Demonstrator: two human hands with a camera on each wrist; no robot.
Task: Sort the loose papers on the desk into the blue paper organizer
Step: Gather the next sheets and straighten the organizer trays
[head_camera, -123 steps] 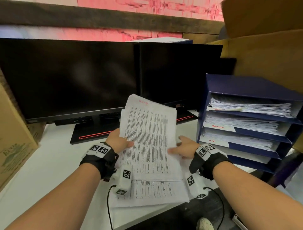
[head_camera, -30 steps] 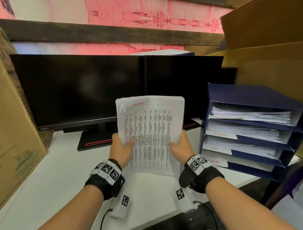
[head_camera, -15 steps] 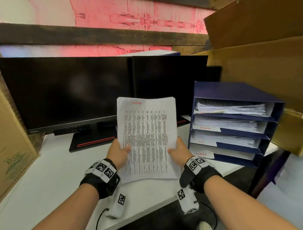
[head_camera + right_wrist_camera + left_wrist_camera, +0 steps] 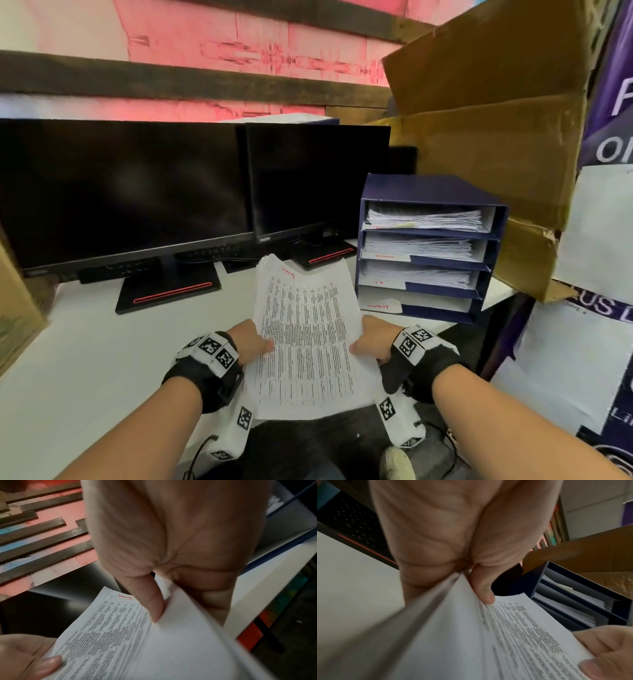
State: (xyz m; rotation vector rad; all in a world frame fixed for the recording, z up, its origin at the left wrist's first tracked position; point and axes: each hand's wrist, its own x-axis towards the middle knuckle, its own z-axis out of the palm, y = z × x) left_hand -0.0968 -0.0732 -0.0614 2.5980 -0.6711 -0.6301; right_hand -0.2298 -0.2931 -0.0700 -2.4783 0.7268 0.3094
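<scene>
Both grips are engaged on one stack of printed papers [image 4: 308,342]. Left hand [image 4: 251,342] pinches the stack's left edge, thumb on the top sheet and fingers beneath; right hand [image 4: 371,339] pinches the right edge in the same way. Stack is held above the near edge of the white surface [image 4: 85,342], tilted so its far end reaches toward the monitors. Top sheet carries a dense printed table and a red handwritten word at its head, which reads "Security" in the right wrist view. Blue paper organizer [image 4: 428,250] stands on the surface just right of the stack, apart from it. Its upper three trays hold paper; the lowest shows a white label with red writing. Two dark monitors [image 4: 137,188] stand behind. Cardboard box [image 4: 496,137] sits behind and right of the organizer.
</scene>
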